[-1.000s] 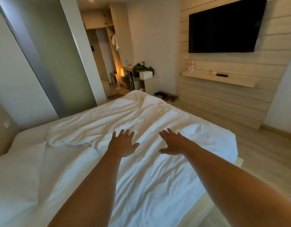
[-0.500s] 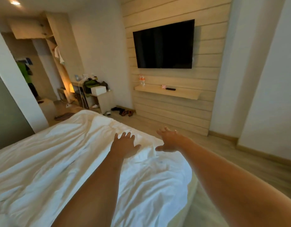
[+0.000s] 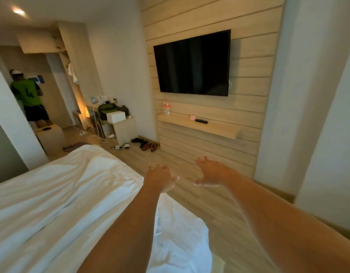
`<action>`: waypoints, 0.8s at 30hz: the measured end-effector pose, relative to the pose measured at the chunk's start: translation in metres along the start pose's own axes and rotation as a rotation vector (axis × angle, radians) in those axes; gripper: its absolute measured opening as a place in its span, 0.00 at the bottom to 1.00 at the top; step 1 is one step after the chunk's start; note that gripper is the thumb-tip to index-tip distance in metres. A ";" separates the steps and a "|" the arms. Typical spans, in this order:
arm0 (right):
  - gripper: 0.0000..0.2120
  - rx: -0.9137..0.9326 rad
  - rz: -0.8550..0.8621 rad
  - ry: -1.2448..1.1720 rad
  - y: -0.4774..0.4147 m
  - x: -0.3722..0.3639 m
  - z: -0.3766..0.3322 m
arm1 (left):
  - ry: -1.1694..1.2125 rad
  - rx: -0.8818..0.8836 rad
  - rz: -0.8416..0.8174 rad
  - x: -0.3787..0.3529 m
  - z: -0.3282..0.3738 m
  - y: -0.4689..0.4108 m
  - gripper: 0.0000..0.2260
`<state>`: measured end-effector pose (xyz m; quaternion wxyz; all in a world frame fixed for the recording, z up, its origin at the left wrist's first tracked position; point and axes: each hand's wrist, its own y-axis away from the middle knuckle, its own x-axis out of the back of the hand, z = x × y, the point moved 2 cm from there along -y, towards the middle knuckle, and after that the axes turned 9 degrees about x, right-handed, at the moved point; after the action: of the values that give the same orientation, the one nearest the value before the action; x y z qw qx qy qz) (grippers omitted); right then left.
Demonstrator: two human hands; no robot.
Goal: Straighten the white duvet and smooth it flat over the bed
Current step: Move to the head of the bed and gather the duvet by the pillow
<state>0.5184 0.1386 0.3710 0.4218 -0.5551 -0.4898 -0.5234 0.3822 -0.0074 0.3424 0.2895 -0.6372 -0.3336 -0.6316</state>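
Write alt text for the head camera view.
The left hand and right hand reach forward, open and holding nothing, at the edge of a wrinkled white duvet. Beyond, a dark TV hangs on a wood-panelled wall above a shelf.

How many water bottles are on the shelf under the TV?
2. One bottle stands at the shelf's left end, the second bottle close beside it. Another could hide behind them.
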 end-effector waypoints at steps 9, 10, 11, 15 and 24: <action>0.44 0.024 -0.056 0.029 -0.131 0.014 0.158 | 0.058 0.100 -0.076 -0.004 0.070 -0.205 0.37; 0.44 0.026 -0.056 0.040 -0.146 0.018 0.176 | 0.063 0.108 -0.069 -0.003 0.079 -0.228 0.38; 0.43 0.031 -0.044 0.052 -0.162 0.025 0.193 | 0.063 0.116 -0.059 0.002 0.090 -0.249 0.38; 0.43 0.060 -0.060 0.040 -0.221 0.038 0.254 | 0.037 0.128 -0.066 0.009 0.127 -0.328 0.37; 0.43 0.253 -0.117 0.038 -0.375 0.032 0.380 | 0.046 0.304 -0.046 -0.012 0.147 -0.473 0.34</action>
<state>0.2116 0.5762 0.3500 0.4663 -0.4581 -0.5753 -0.4916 0.0985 0.3970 0.3004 0.3758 -0.5637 -0.4332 -0.5945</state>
